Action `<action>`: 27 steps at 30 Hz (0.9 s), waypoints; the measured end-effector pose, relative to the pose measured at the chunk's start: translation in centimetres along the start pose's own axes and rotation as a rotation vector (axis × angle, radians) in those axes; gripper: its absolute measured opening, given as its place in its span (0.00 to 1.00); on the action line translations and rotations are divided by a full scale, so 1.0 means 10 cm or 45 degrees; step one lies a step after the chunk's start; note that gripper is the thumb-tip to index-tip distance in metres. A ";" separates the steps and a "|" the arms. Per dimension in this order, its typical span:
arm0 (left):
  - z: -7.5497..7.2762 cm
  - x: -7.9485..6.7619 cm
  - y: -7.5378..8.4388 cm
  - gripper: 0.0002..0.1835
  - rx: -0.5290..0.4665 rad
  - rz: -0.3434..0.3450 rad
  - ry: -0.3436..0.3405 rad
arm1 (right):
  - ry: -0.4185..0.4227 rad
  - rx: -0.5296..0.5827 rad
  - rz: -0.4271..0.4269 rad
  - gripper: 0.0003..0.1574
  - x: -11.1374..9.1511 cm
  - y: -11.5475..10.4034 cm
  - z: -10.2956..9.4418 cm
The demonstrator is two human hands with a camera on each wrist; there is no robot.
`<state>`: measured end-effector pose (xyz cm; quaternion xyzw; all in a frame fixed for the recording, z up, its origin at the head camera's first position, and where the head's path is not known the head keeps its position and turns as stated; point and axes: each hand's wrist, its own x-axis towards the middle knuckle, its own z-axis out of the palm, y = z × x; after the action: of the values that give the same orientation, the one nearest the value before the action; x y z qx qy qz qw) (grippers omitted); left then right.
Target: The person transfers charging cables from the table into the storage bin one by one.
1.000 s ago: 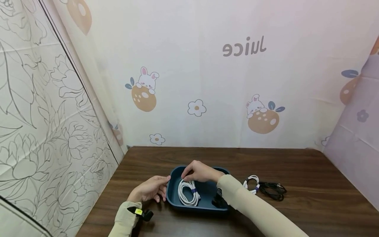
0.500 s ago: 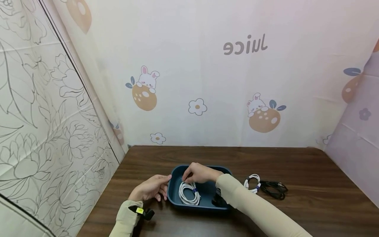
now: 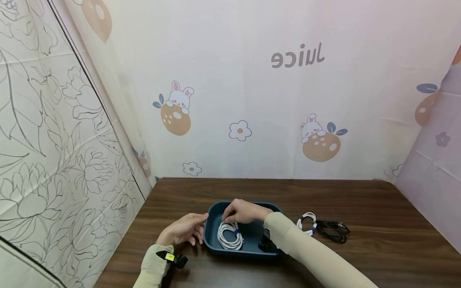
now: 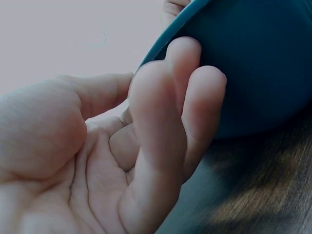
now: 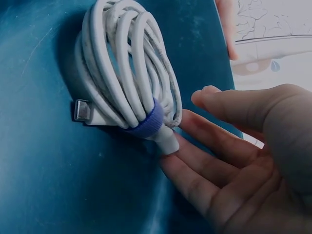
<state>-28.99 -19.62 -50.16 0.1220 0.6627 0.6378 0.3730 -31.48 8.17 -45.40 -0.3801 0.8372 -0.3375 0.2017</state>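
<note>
A white coiled USB cable (image 3: 230,236), bound with a blue-purple strap (image 5: 147,119), lies in the left part of a dark blue plastic bin (image 3: 252,253). My right hand (image 3: 244,211) reaches into the bin at the coil's far end. In the right wrist view its fingertips (image 5: 171,163) touch the coil by the strap and a white cable end, while the thumb (image 5: 207,96) stands slightly apart from the cable. My left hand (image 3: 184,229) holds the bin's left side, thumb at the rim and curled fingers (image 4: 202,95) by the outer wall.
On the brown wooden table (image 3: 381,248), right of the bin, lie a smaller white coiled cable (image 3: 309,216) and a black coiled cable (image 3: 335,232) beside it. My right forearm (image 3: 313,252) crosses the bin's right end. Patterned curtains (image 3: 237,80) hang behind and at the sides.
The right hand has shifted very slightly at the coil's far end. The left hand, bin and cables otherwise look the same.
</note>
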 end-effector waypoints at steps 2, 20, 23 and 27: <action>0.00 0.00 0.00 0.24 -0.005 -0.001 -0.001 | -0.005 0.007 0.003 0.12 -0.02 -0.01 -0.02; 0.02 -0.01 0.01 0.25 -0.009 -0.006 0.013 | 0.077 0.086 0.006 0.15 -0.20 -0.09 -0.21; 0.02 -0.01 0.00 0.24 -0.003 -0.005 0.013 | 0.074 0.098 0.004 0.16 -0.23 -0.08 -0.26; 0.02 -0.01 0.00 0.23 -0.007 -0.006 0.010 | 0.093 0.086 -0.004 0.16 -0.28 -0.08 -0.33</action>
<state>-28.82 -19.51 -50.08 0.1170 0.6628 0.6391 0.3721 -31.27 11.27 -42.30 -0.3617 0.8315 -0.3797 0.1833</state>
